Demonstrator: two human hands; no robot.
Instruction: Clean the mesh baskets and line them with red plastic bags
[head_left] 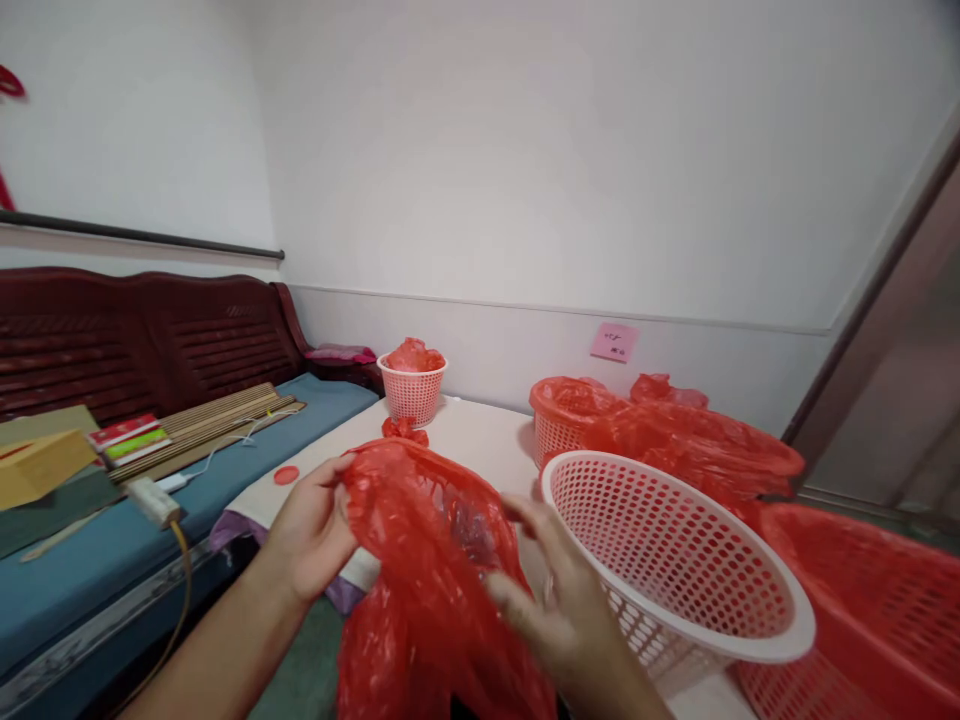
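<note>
A translucent red plastic bag [442,570] hangs in front of me with its mouth spread. My left hand [315,530] grips its rim on the left side, fingers at the edge. My right hand [559,590] is at the opposite rim, thumb and fingers apart, fingertips touching or just beside the plastic. Right of that hand, a large white perforated basket [675,540] stands tilted toward me on the table, with no bag in it. A second basket [862,590], farther right, is lined with red plastic.
Behind, red bags cover another basket [559,430]. A small white basket [412,390] holds crumpled red plastic at the table's [480,420] far end. A red disc [286,475] lies near the left edge. A wooden bench [135,340] carries cardboard strips [217,425] and a power strip [154,502].
</note>
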